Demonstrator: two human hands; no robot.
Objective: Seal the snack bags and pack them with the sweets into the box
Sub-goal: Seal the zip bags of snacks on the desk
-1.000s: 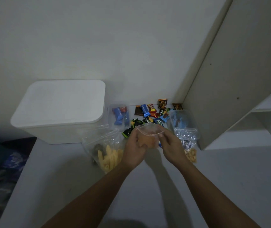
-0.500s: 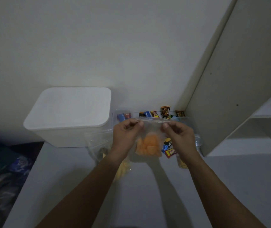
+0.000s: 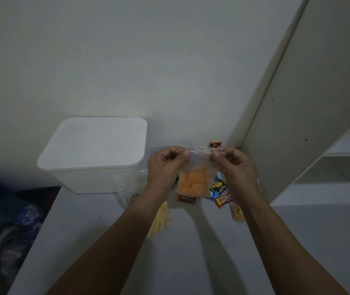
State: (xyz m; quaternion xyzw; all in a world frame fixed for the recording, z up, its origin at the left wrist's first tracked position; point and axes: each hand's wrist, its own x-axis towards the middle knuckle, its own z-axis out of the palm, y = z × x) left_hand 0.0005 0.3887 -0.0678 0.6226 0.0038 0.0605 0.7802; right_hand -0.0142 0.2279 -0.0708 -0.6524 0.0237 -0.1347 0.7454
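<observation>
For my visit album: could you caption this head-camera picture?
Both hands pinch the top of a clear bag of orange snacks above scattered sweets, beside a lidded white box.

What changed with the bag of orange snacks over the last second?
Both hands, left hand and right hand, lifted the bag of orange snacks off the table and now pinch its top strip, pulled flat between them. The white box stayed lidded; the sweets were untouched.

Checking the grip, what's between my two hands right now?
In the head view, the bag of orange snacks hangs there, its top edge pinched by the left hand and right hand.
</observation>
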